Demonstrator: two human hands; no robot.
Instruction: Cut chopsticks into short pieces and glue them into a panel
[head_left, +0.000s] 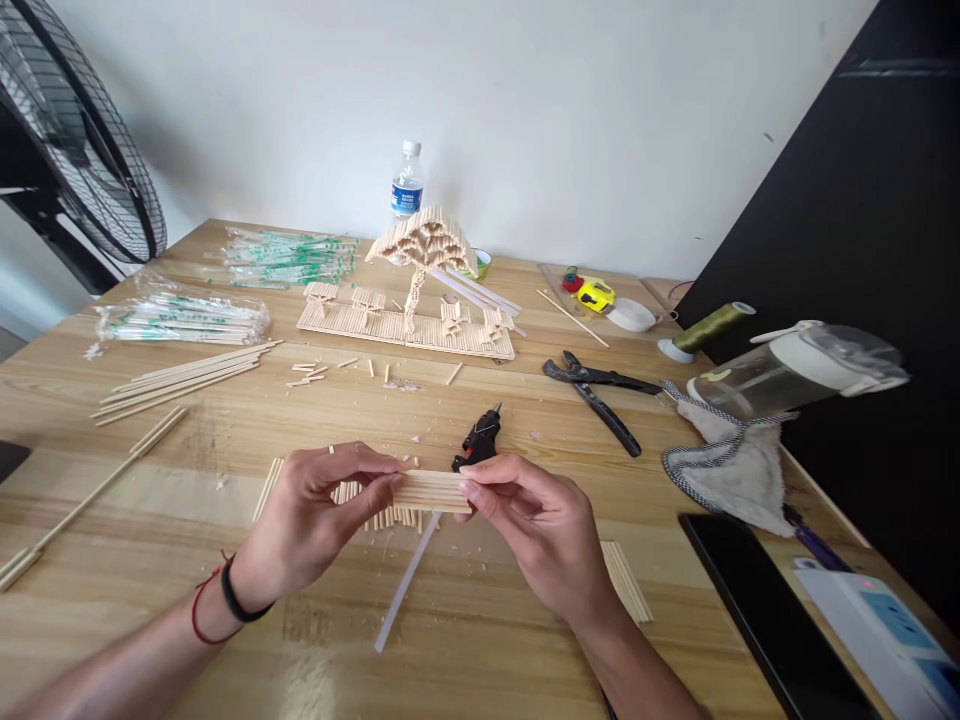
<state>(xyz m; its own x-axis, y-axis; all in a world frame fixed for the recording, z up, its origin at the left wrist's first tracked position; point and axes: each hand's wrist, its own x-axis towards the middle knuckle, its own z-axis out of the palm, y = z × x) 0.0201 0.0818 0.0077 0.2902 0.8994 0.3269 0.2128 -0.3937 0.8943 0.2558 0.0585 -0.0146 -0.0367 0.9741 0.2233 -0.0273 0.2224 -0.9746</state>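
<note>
Between my two hands is a small flat panel of wooden sticks [431, 491] laid side by side, held above the table. My left hand [322, 510] pinches its left end, and my right hand [529, 520] pinches the right end. Just beyond the panel lies a black glue gun [480, 437], its nozzle pointing away from me. Short cut sticks [394, 518] lie on the table, partly hidden behind my left hand and the panel. A translucent glue stick [405, 590] runs toward me below the panel.
A stick model with a tree-like canopy [420, 240] stands at the back near a water bottle [407, 185]. Wrapped chopsticks [184, 315] and loose sticks [187, 380] lie left. Black cutters [596, 390], a cup [795, 365], a cloth [739, 470] and a phone [780, 620] are right.
</note>
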